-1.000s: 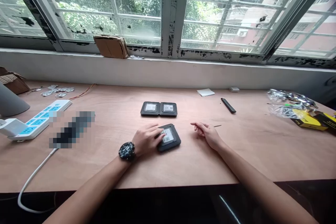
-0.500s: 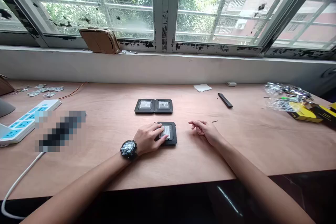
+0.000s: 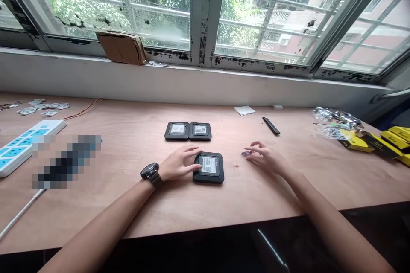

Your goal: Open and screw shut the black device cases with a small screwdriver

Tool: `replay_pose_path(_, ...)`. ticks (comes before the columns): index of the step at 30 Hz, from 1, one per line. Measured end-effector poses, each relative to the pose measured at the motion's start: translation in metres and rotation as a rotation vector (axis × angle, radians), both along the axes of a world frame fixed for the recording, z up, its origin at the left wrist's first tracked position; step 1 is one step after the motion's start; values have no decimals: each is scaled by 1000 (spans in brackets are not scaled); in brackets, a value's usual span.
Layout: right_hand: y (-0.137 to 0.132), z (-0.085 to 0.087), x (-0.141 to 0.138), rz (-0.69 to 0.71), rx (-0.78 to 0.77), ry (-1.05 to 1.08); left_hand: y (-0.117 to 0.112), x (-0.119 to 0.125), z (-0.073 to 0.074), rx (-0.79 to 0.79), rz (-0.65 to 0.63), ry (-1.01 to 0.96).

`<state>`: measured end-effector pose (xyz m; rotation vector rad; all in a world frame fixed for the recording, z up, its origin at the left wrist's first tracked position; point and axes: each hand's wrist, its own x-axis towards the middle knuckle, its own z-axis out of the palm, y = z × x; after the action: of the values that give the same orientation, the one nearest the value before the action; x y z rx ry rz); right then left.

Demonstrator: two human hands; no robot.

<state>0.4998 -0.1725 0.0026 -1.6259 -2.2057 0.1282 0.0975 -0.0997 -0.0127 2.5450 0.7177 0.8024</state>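
Observation:
A black square case with a white-labelled drive set in it lies flat on the table. My left hand, with a black watch at the wrist, rests at the case's left side; its fingers are apart, the thumb touching the near-left edge. My right hand is to the right of the case. A small screwdriver with a clear, coloured handle pokes out left between its thumb and fingers; the shaft is hidden by the hand. Two similar cases, a left one and a right one, lie side by side farther back.
A black stick-like object, a white paper pad and a small white block lie towards the back. At right are plastic bags and yellow-black boxes. A power strip stands at left beside a blurred-out object.
My left hand has slid off the case's top to its left edge, uncovering the label. My right hand has shifted right and its fingers have come around the screwdriver. The view has tilted slightly.

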Motion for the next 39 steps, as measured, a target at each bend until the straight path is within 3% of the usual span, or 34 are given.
replay_pose_path(4, 12, 7, -18, -5, 85, 47, 2, -1, -6, -15, -1, 67)
replay_pose_path(8, 35, 27, -51, -87, 243, 617, 0, 1, -7, -50, -3, 64)
replay_pose_path(10, 44, 33, -75, -15, 273, 921, -1, 1, -5, -75, 5, 77)
replay_pose_path(12, 48, 32, -102, 54, 268, 1073, -1, 0, -4, -98, 10, 87)
replay_pose_path(17, 36, 9, -146, 129, 144, 1051, 3, -3, -3, -129, -5, 78)
replay_pose_path(22, 33, -2, -147, 117, 135, 990, 5, -5, -4, -133, -7, 63)
replay_pose_path(32, 29, 6, -147, 147, 57, 990, 10, -11, -5, -150, 31, 128)
replay_pose_path(36, 27, 12, -143, 239, -84, 1125, 15, -18, 2, -125, -44, 202)
replay_pose_path(39, 26, 14, -136, 312, -165, 1070, 18, -21, 1, -86, -73, 240)
